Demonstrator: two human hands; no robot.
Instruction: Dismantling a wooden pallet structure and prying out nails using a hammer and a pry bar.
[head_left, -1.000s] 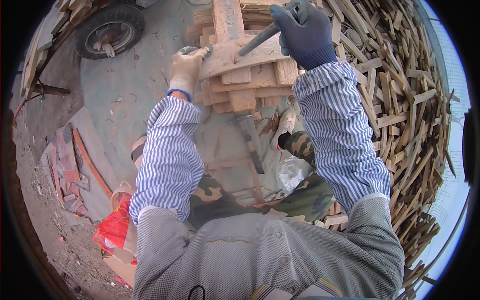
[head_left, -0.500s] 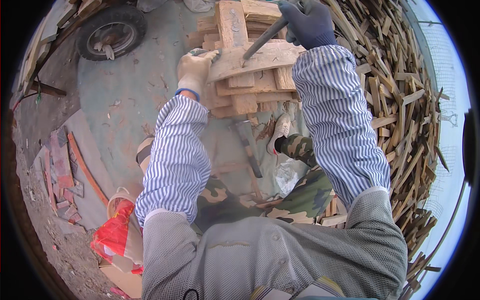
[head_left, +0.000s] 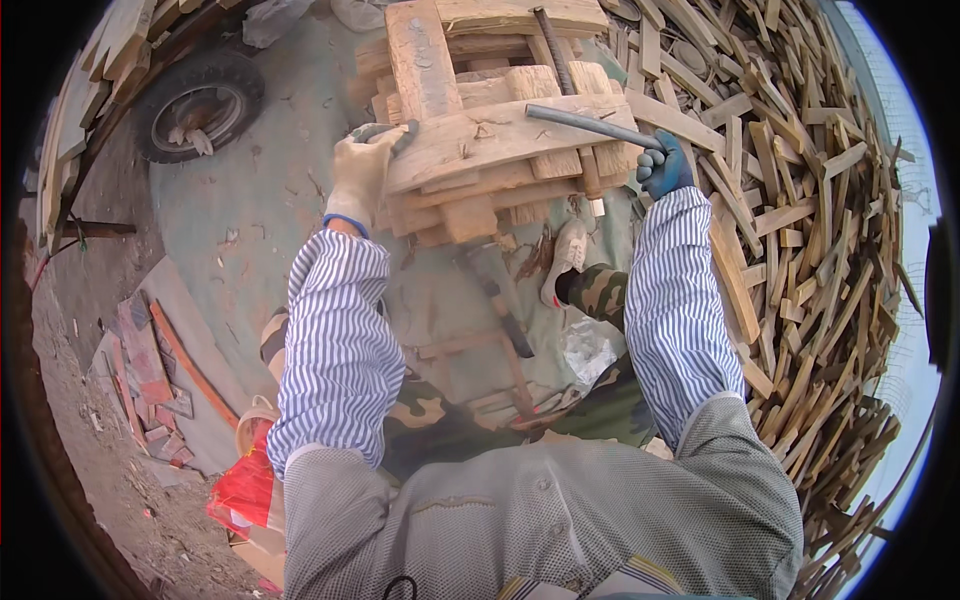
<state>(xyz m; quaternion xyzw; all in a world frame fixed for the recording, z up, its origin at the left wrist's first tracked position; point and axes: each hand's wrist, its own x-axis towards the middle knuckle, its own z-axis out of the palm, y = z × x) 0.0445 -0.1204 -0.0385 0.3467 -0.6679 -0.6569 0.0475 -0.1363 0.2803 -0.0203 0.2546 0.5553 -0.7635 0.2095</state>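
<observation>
At the left end of a curved wooden board (head_left: 500, 138), my left hand (head_left: 362, 172) is closed, in a pale glove with dark fingertips. The board lies on top of a stack of thick wooden pieces (head_left: 470, 215). Just right of the stack my right hand (head_left: 665, 168), in a blue glove, is closed round one end of a grey metal bar (head_left: 590, 124). The bar's other end points left, over the board; whether it touches the wood I cannot tell. A second, longer dark rod (head_left: 553, 50) runs front to back across the stack and passes under the board.
A big heap of wood slats (head_left: 800, 230) fills the right side. Between my legs lies a dark-handled tool (head_left: 508, 322), near a crumpled clear plastic piece (head_left: 588, 345). At left are a wheel (head_left: 200, 108), a red bag (head_left: 243, 485) and broken reddish boards (head_left: 145, 355).
My right hand has come down and right, toward me. The grey bar has swung from a steep slant to lying nearly sideways over the board. My left hand stays on the board's end.
</observation>
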